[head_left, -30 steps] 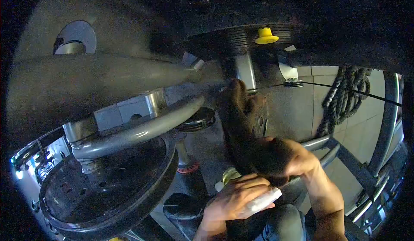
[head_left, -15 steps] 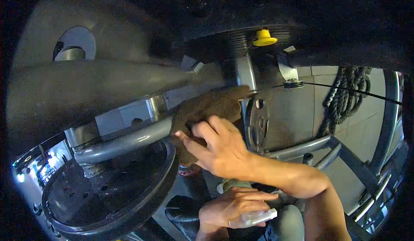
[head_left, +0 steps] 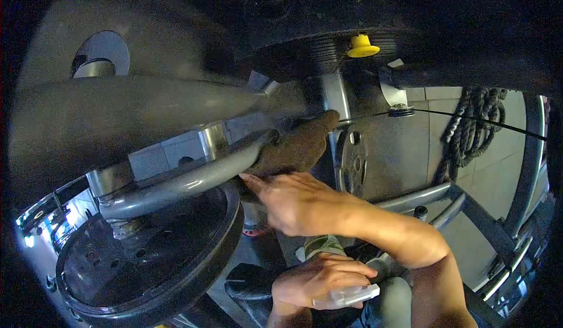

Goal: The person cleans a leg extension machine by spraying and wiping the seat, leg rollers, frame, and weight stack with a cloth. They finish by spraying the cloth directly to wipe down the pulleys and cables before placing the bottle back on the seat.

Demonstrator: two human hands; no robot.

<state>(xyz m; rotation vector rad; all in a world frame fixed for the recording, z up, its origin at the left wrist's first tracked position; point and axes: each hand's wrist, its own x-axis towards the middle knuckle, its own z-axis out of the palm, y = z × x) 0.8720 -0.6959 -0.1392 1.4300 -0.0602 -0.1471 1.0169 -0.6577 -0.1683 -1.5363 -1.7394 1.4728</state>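
My right hand [head_left: 299,203] is closed on a brown cloth [head_left: 296,147], pressing it around the end of a curved grey metal bar [head_left: 187,182]. The cloth's far corner reaches toward a silver upright post. The wrist is bent, and the fingertips are partly hidden by the cloth and the hand. Lower down, my left hand [head_left: 322,281] is wrapped round what looks like a spray bottle [head_left: 347,297], whose clear and white plastic top shows below the fingers. The rest of it is hidden in the grip.
A round black weight plate [head_left: 152,257] hangs below the bar at left. A large dark padded beam [head_left: 135,111] crosses above. A yellow knob [head_left: 362,46] sits overhead. On the right are a thin cable [head_left: 481,124], a coiled rope [head_left: 475,131] and grey frame tubes [head_left: 410,200].
The cloth has slid right along the bar, uncovering more of the bar's end. My right hand has turned and dropped slightly. My left hand stays almost still.
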